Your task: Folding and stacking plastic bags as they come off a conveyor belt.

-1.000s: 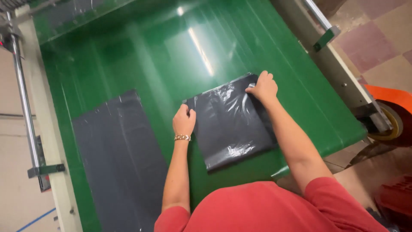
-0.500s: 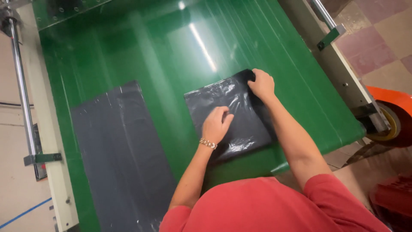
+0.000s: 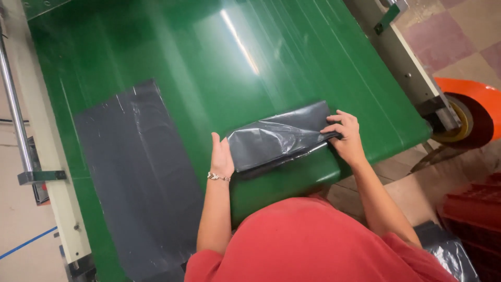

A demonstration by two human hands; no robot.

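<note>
Head view shows our folded black plastic bag lying near the lower centre of the frame, on the near edge of the green worktop. It is already doubled into a narrow band, so we judge the folding well along, though the band is loose and puffed and may want one more fold or a flattening. Our left hand stands on edge against the bag's left end, fingers straight, its grip open and holding nothing, only pressing. Our right hand rests on the bag's right end with fingers curled down onto the plastic, pinning or pinching it; we cannot tell which. Compared with the picture half a second ago, the bag is narrower, and our left hand has moved from the middle of the sheet to its left end. Left of centre, a second black bag lies flat and unfolded on the worktop, apart from the first. A pale machine frame borders the left edge, an orange roll sits at the right, and a red crate shows at lower right.
</note>
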